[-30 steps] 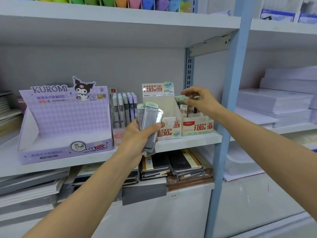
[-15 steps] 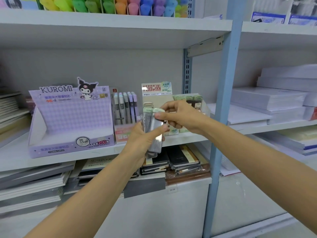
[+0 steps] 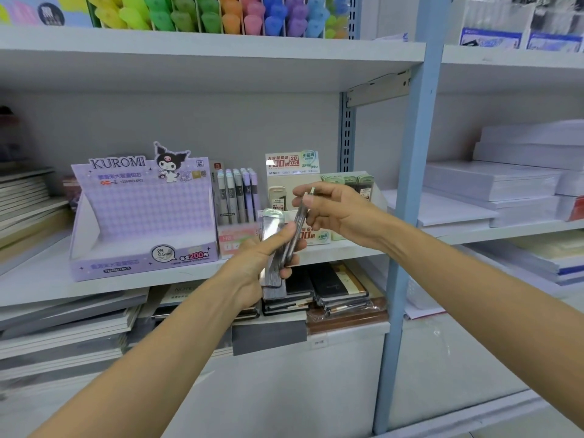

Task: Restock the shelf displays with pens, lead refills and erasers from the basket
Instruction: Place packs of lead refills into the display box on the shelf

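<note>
A: Before the shelf [image 3: 47, 286], grips what with the left hand [image 3: 252, 273]?
B: A stack of lead refill cases [image 3: 271, 245].
A: And with the right hand [image 3: 341, 216]?
B: Pinches one case [image 3: 298, 227] near its top, tilted, lower end at the stack.

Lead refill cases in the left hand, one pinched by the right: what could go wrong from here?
The left hand grips the stack of cases mainly under its thumb, so the case the right hand pinches might drag others loose. It could also land in the wrong one of two similar displays.
</note>
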A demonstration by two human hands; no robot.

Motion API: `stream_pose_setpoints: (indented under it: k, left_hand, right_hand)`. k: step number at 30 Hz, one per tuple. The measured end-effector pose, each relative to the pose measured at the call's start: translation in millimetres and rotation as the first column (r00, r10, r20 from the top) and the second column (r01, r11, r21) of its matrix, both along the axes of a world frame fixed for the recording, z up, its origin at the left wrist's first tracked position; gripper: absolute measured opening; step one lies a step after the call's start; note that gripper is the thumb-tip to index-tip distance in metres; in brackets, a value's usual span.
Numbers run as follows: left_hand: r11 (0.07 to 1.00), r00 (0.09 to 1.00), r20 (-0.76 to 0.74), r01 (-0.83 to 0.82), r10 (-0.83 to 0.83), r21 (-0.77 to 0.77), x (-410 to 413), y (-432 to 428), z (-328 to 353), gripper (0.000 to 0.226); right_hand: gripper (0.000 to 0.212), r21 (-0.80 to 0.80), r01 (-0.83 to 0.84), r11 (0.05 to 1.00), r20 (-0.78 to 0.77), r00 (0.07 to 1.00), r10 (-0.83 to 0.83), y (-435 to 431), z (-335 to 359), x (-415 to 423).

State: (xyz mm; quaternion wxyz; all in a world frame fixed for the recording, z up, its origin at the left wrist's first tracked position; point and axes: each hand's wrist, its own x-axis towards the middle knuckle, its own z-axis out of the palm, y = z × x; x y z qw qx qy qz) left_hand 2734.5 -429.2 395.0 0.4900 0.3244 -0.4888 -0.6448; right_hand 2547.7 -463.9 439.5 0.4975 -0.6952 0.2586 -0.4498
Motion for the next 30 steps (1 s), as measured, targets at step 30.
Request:
stream_pose_setpoints:
  k: [30]
  left_hand:
    - [0.955,0.958,0.001,-0.284,0.286,-0.087,-18,5,-12,0.053]
  right_hand:
    - [0.041,-0.001,0.288,0.958,-0.056,0.956,-0.288,18,-21,-1]
